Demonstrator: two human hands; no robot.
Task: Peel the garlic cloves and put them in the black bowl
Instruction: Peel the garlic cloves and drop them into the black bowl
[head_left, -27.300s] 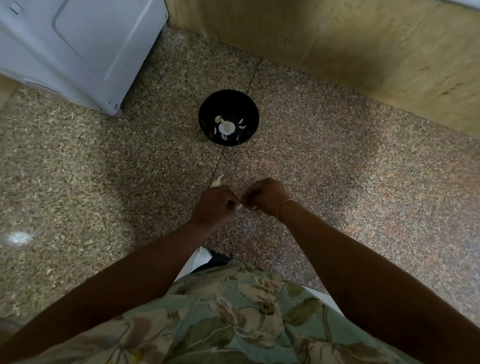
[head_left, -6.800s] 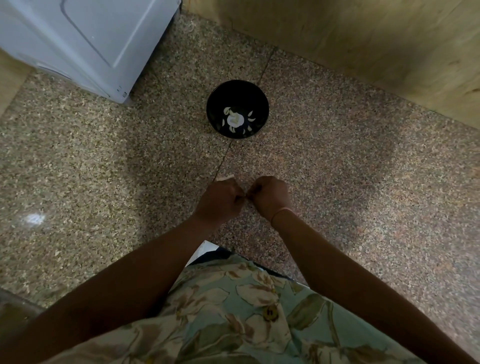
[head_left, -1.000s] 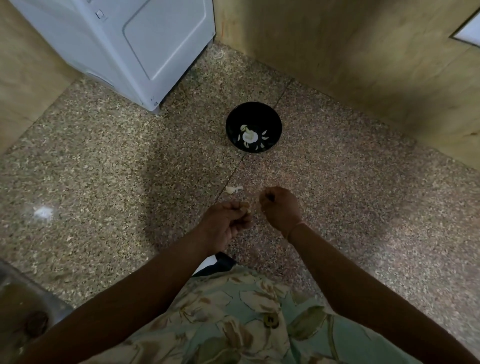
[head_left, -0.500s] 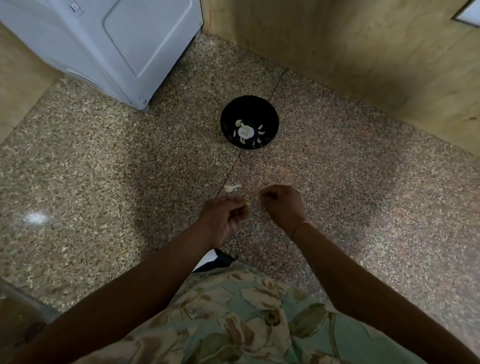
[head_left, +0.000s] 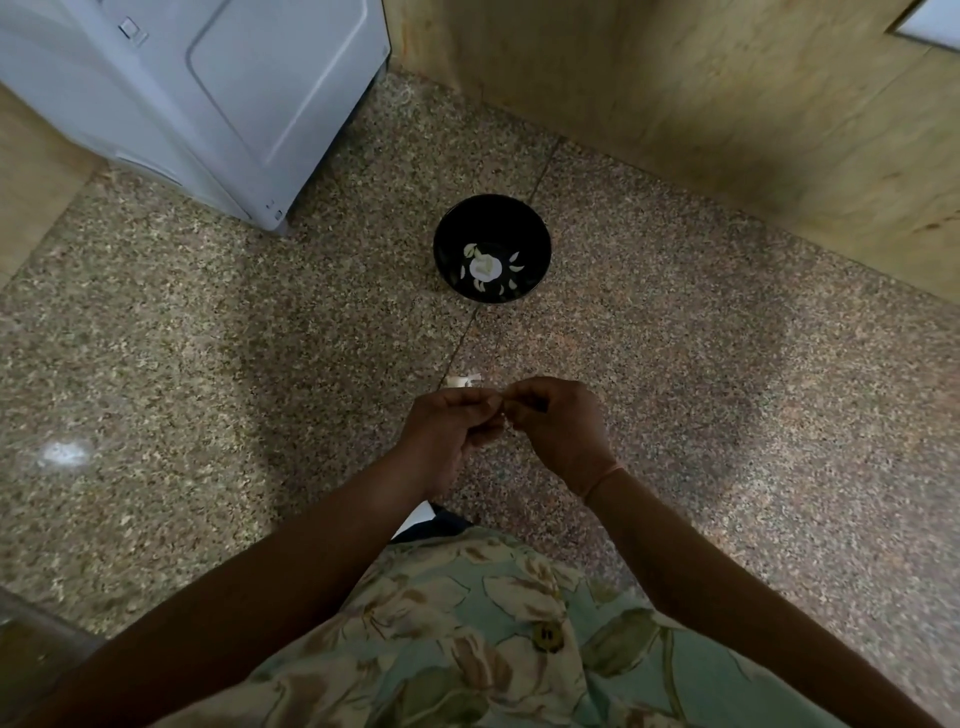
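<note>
Most of the frame is speckled stone floor, with a white appliance in the upper left and a floral shirt along the bottom. At centre the left hand and right hand meet, fingers curled. Just above centre the black bowl stands on the floor, pale pieces inside. One pale garlic scrap lies on the floor just above the hands. Both hands' fingertips pinch a small garlic clove, mostly hidden.
</note>
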